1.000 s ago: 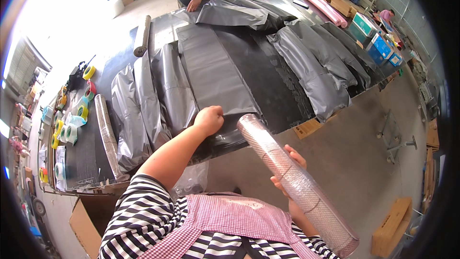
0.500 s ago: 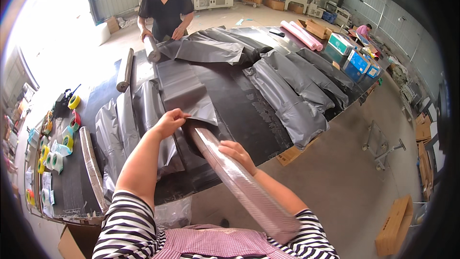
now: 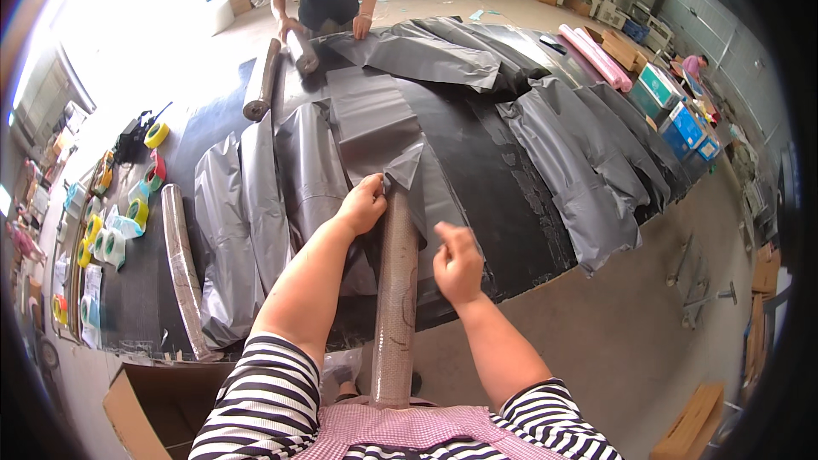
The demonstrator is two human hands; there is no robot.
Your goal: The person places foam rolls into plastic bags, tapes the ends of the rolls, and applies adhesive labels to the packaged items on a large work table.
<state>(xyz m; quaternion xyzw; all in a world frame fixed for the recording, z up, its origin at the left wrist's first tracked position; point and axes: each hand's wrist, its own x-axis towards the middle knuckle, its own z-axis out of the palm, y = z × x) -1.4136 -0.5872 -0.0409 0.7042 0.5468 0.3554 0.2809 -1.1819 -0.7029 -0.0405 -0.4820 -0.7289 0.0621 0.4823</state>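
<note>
The left hand [image 3: 362,203] is closing over the top end of a long tube wrapped in clear bubble film [image 3: 397,290], and its fingers are also pinching a folded corner of grey plastic sheet [image 3: 375,123] against that end. The tube is standing nearly upright, its lower end resting against the person's pink checked apron [image 3: 409,426], its upper end leaning at the near edge of the wide black table [image 3: 503,170]. The right hand [image 3: 458,262] is hovering just beside the tube — fingers loosely curled, gripping nothing, not touching it. Grey plastic bags [image 3: 596,170] are lying draped over the table, rolls of coloured tape [image 3: 128,213] are sitting along its left side, and at the far end another person's hands [image 3: 290,31] are resting on a rolled tube.
</note>
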